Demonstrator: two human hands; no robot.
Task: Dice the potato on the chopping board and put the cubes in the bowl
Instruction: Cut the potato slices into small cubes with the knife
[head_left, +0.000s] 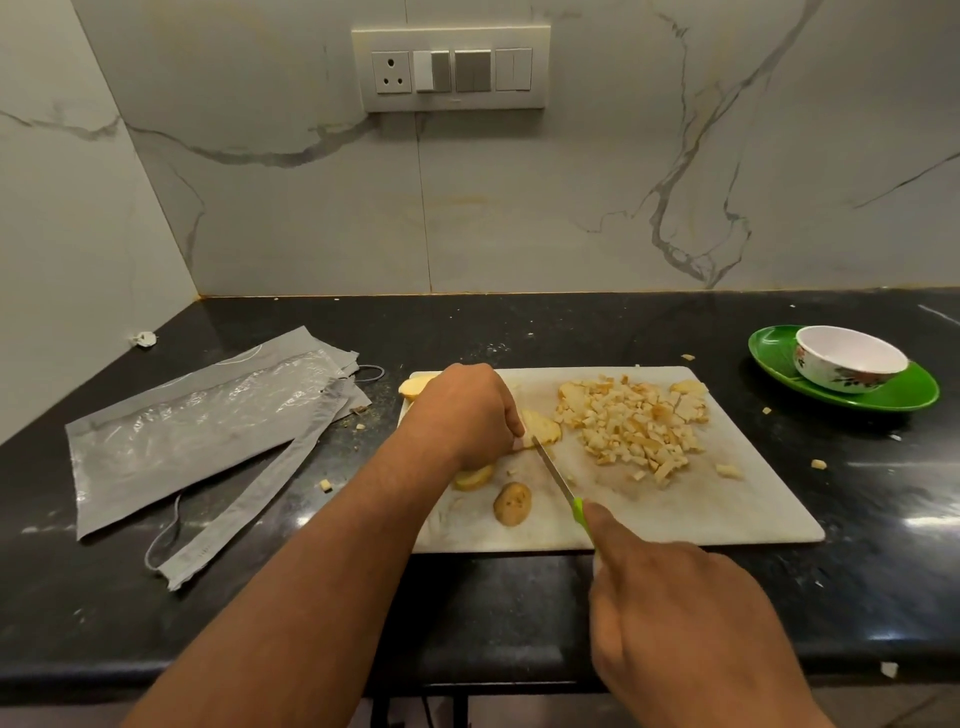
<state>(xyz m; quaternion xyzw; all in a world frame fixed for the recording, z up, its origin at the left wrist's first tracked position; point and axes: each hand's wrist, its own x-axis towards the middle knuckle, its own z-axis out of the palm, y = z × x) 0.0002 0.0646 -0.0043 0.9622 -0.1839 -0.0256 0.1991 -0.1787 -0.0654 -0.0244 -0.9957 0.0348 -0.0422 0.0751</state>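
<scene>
- The left hand (467, 415) curls down on a potato slice (543, 428) on the chopping board (727, 499).
- The right hand (680, 618) grips a green-handled knife (558, 475), whose blade tip touches that slice just beside the left fingertips.
- The heap of cubes (631, 423) lies beyond the blade, right of the slice.
- The bowl (849, 364) sits on a green plate (904, 397), well apart to the right.

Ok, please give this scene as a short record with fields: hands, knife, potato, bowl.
left hand: holds a potato slice on the chopping board
right hand: grips the knife, forefinger along its top
knife: tip at the slice
potato cubes: heaped on the board
bowl: empty, on a green plate
</scene>
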